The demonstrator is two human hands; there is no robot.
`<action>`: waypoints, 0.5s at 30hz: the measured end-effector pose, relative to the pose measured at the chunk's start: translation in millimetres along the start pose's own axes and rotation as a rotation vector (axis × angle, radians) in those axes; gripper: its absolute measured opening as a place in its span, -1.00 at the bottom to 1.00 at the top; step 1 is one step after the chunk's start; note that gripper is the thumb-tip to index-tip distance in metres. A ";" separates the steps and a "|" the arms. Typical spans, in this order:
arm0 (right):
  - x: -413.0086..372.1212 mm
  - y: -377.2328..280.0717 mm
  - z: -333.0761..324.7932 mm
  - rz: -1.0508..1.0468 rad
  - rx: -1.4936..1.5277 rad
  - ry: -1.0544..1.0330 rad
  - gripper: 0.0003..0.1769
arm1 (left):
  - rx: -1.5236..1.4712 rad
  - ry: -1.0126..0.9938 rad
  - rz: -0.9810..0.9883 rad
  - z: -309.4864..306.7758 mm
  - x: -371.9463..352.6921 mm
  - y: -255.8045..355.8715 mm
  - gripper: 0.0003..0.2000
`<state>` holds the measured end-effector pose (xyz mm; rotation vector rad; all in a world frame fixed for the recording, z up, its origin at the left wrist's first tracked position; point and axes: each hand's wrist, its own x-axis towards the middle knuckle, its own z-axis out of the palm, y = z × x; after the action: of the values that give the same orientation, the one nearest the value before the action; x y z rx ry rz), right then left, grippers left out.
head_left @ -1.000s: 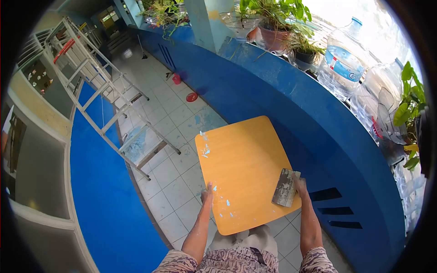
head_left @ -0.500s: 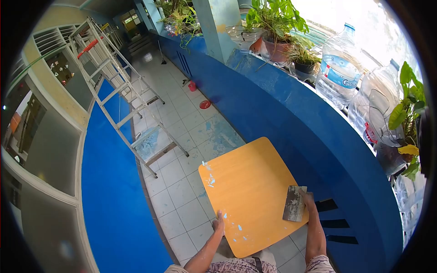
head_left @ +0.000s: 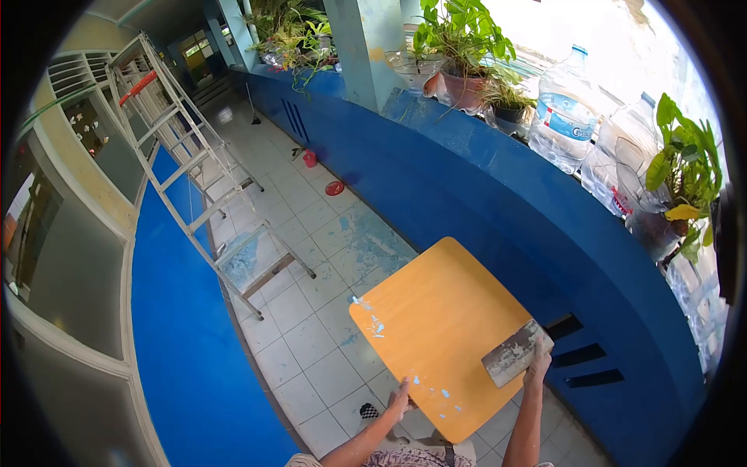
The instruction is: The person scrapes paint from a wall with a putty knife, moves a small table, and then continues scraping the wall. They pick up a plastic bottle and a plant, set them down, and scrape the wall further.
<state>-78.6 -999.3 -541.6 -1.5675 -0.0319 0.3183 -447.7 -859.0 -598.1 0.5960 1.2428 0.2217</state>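
A wood-coloured board [head_left: 440, 327] with rounded corners lies in front of me, pale blue flakes scattered along its left and near edges. My left hand [head_left: 400, 398] is closed on the board's left edge, thumb on top and the other fingers mostly hidden underneath. Over the right corner, my right hand [head_left: 538, 366] grips a wide, flat scraper [head_left: 512, 354] whose blade is smeared grey and white. The blade overlaps the board's right edge in this view.
A stepladder [head_left: 187, 163] stands on the tiled floor [head_left: 299, 342] at the left. Along the right runs a low blue wall [head_left: 482, 202], topped by potted plants [head_left: 467, 86] and large plastic bottles [head_left: 564, 117]. Farther down the floor are a red dish [head_left: 334, 188] and a pink cup [head_left: 310, 158].
The scraper has turned and shifted slightly right with my right hand. My left hand and the board also sit a little farther right in view, and the camera view has shifted.
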 end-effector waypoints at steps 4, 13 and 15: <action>-129.7 11.0 34.7 0.394 0.486 -0.118 -0.48 | 0.210 -0.353 -0.085 -70.2 -2.8 1.4 -0.35; -252.5 -13.2 197.7 0.504 0.286 -0.359 -0.70 | 0.328 -0.191 0.199 -159.2 -26.4 59.4 -0.69; -250.3 -27.7 219.2 0.488 0.309 -0.341 -0.71 | 0.474 -0.262 0.324 -136.8 -13.4 72.3 -0.74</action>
<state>-362.0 -839.6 -466.6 -1.1849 0.1315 0.9283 -568.3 -763.9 -575.0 1.2008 0.9395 0.1112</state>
